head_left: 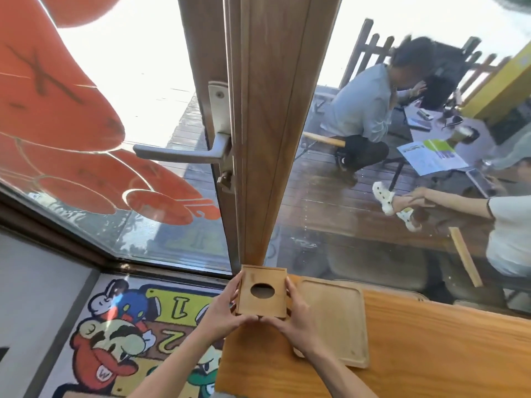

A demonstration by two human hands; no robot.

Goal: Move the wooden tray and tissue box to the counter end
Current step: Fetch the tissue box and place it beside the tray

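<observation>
While only the head view is on offer, it shows the essentials plainly: both hands grasp the wooden tissue box (262, 291) at the very end of the counter (431, 349), hard by the foot of the wooden door frame (270, 139). The left hand (222, 307) clasps the box's left side and near corner, the right hand (290, 314) its right side, thumbs meeting along the near edge. Whether the box already rests on the counter or is held just above it I cannot tell from this angle.

As for handling, the box looks rigid and light, a thin-walled wooden case with smooth faces; pressing on opposite side walls, as now, seems the sound hold, since the top offers only the round opening. It is unlikely to break, though smooth wood could slip from a loose pinch.

Looking through the opening, I see only dark, with no tissue poking out, so its contents are uncertain.

Just to the right of the box lies the wooden tray (336, 320), flat on the counter, partly under the right wrist. It is a stiff, shallow board with a raised rim and rounded corners, and nothing sits in it. It would best be taken by its two long edges.

Beyond the glass, people sit on a deck, apart from the work.
</observation>
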